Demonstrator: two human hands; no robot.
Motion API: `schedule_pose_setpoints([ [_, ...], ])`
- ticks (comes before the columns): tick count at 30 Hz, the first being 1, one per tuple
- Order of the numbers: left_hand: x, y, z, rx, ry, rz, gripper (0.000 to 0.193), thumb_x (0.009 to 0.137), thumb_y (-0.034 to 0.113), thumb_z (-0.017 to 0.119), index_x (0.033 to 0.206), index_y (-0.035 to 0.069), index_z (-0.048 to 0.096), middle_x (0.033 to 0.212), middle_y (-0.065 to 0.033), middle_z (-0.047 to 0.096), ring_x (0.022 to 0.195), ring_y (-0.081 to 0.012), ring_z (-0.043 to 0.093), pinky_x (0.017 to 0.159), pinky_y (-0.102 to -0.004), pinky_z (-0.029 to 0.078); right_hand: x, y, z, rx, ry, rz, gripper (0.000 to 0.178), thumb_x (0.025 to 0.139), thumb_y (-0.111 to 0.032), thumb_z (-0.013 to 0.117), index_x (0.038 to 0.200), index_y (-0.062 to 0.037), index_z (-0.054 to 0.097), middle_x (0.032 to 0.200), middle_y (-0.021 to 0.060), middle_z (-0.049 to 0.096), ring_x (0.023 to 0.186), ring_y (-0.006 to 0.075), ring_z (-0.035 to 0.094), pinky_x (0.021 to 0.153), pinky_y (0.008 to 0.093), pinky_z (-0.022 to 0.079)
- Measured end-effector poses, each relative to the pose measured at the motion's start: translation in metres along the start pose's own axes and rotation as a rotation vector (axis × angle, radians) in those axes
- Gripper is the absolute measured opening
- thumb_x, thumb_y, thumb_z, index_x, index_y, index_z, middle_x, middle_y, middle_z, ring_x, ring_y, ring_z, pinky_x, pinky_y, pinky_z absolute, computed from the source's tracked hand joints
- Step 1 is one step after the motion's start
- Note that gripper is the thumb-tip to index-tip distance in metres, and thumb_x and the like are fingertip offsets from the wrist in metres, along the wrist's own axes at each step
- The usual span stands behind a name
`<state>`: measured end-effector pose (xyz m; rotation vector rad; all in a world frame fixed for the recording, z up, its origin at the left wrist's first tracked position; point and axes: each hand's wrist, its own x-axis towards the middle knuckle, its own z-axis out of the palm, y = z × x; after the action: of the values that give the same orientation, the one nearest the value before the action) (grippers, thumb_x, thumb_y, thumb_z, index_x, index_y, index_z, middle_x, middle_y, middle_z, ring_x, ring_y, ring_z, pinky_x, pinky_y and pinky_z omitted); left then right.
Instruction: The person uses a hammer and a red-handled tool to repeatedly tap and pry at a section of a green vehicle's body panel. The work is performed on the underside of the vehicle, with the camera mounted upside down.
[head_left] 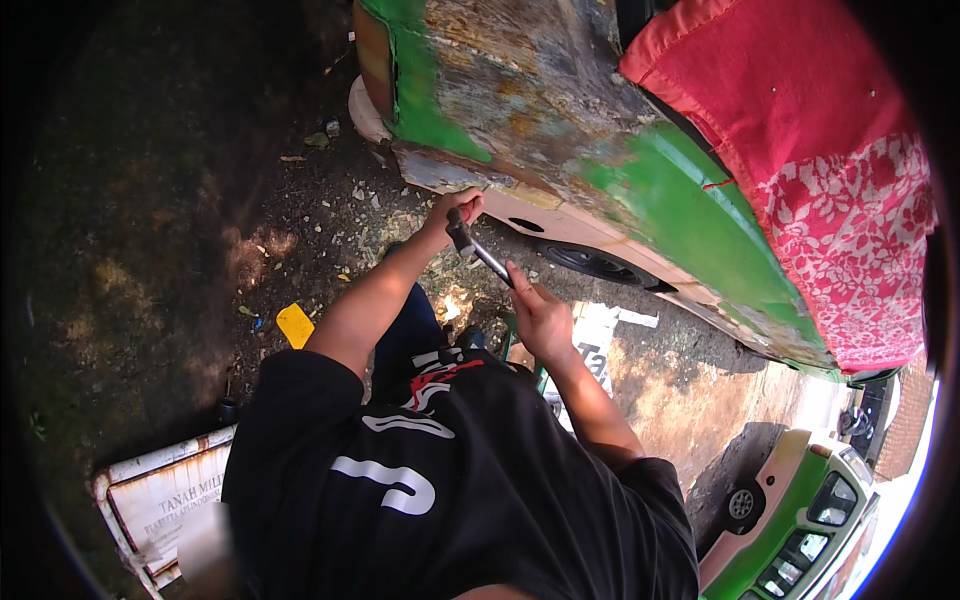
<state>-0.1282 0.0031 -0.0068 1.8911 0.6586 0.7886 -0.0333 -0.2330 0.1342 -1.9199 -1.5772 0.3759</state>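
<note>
My right hand (543, 322) is wrapped round the handle of a hammer (488, 258). The hammer's dark head is close to my left hand (460, 212), which is closed against the lower edge of a green and cream vehicle (690, 205). What the left fingers hold, if anything, is hidden. Above that hand, the body panel (520, 110) is stripped of paint, with grey, brown and rusty patches. A wheel (595, 262) shows under the cream lower side, to the right of both hands.
Red cloth with a floral part (800, 110) drapes over the vehicle. A yellow piece (295, 325) and a white printed sheet (594, 335) lie on the littered ground. At lower left is a rusty-framed white sign (150, 500); another green and cream van (790, 520) stands lower right.
</note>
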Motion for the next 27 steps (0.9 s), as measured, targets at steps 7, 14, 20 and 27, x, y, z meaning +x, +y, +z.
schedule_pose_setpoints([
  [7,-0.007,-0.036,-0.011,-0.05,-0.093,0.002,0.004,0.091,0.002,0.06,0.093,0.002,0.057,0.071,-0.0053,0.054,0.063,-0.0104,0.049,0.06,-0.0276,0.042,0.0,0.001,-0.006,0.155,-0.013,0.116,0.043,0.093,-0.008,0.062,0.136,-0.0108,0.058,0.081,0.0172,0.066,0.067,0.0215,0.065,0.066,0.033,0.051],
  [14,-0.005,-0.001,-0.013,0.108,-0.021,0.06,0.008,0.093,0.005,0.059,0.1,0.003,0.058,0.076,-0.0098,0.061,0.068,-0.0203,0.06,0.065,-0.0297,0.047,-0.012,0.015,0.0,0.223,0.049,0.212,0.041,0.093,-0.003,0.062,0.134,-0.0065,0.059,0.095,0.0165,0.072,0.075,0.0109,0.063,0.072,0.0266,0.051],
  [20,-0.003,0.003,-0.006,0.077,0.033,0.107,0.005,0.09,0.007,0.06,0.092,0.003,0.058,0.071,-0.0142,0.06,0.061,-0.0275,0.058,0.058,-0.035,0.047,-0.021,0.021,0.0,0.238,0.045,0.271,0.042,0.094,-0.01,0.062,0.135,-0.0134,0.058,0.092,0.0204,0.07,0.072,0.0249,0.067,0.067,0.0338,0.051],
  [27,-0.005,0.008,-0.01,0.01,-0.124,0.089,0.009,0.087,-0.003,0.059,0.091,0.004,0.056,0.071,-0.0043,0.056,0.059,-0.0145,0.056,0.056,-0.0281,0.044,-0.023,0.019,-0.005,0.272,0.037,0.269,0.041,0.094,-0.005,0.061,0.135,-0.0061,0.057,0.109,0.0199,0.07,0.093,0.0139,0.068,0.079,0.0278,0.051],
])
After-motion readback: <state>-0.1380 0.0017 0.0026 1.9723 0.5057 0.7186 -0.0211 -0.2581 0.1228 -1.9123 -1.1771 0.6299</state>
